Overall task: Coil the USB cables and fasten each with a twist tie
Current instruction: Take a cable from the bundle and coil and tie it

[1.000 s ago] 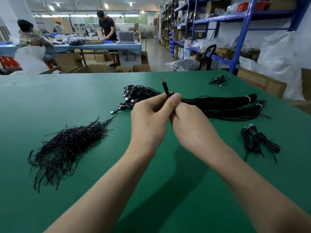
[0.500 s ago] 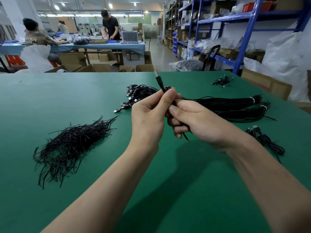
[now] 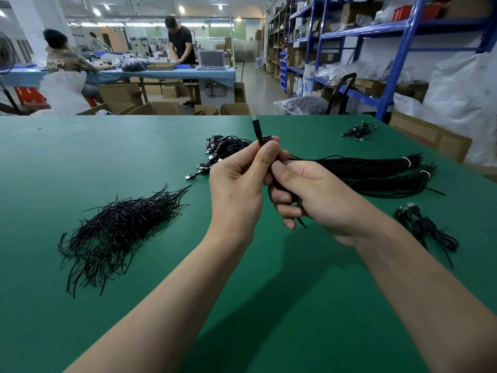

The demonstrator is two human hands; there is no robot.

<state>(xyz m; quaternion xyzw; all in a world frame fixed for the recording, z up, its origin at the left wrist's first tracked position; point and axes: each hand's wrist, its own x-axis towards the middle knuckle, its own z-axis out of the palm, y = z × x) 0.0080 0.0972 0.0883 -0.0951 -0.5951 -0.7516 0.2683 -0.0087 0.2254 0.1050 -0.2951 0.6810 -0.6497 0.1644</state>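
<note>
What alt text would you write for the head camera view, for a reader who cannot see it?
Both hands hold one black USB cable above a green table: the left hand pinches its top, where a plug sticks up, and the right hand grips lower down. Loose twist ties lie at the left, bundled cables behind the hands.

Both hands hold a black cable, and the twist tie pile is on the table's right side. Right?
No. The head view shows the twist tie pile on the left side of the table. The left hand and right hand do hold the black cable.
</note>
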